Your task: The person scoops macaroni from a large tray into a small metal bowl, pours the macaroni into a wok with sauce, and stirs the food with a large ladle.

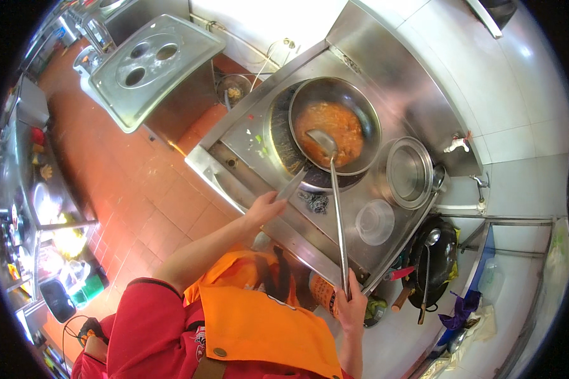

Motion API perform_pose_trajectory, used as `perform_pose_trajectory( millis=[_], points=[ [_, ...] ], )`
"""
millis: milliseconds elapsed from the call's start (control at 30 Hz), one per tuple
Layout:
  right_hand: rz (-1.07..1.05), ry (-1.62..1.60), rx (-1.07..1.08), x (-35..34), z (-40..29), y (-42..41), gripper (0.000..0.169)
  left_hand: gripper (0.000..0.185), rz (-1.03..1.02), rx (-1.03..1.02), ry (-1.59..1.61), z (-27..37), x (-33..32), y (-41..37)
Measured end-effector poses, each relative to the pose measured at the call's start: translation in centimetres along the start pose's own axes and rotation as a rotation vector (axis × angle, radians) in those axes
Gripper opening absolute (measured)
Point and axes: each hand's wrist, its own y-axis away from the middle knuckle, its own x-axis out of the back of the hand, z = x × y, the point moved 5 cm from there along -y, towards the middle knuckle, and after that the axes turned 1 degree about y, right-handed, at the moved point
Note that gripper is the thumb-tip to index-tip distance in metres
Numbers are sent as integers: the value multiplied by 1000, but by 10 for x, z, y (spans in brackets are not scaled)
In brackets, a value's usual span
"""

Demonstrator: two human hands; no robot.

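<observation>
My left hand (265, 209) is closed around the flat metal handle (294, 184) of a dark wok (366, 111). Inside the wok is an orange-red, saucy food (329, 116) with small pieces in it. In my right hand (351, 303) is the far end of a long metal handle belonging to a ladle (340, 222). Its bowl lies partly in the sauce, hollow side not clearly visible. Beneath and left of the wok shows a blackened burner ring (284, 142); whether the wok rests on it or is lifted, I cannot tell.
On the steel stove top (246, 166) are a metal basin (408, 175), a clear plastic bowl (375, 222), a steel-wool scrubber (316, 203) and food scraps (261, 144). Right of the stove sits another black wok (426, 279) with a ladle. A tap (456, 143) juts from the backsplash.
</observation>
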Motion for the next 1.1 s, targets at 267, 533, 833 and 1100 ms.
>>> perform_pose_trajectory(
  millis=[267,533,833,1100],
  points=[
    [-85,94,-79,-18,-5,-43,56,43,4,86,240,-2,31,53],
    [119,187,127,-53,17,-127,55,35,193,158,321,-46,84,83],
    [203,152,102,-47,-13,-173,56,30,337,249,328,-106,121,104],
    [166,214,215,-62,10,-128,56,28,396,315,175,-173,148,97]
  ],
)
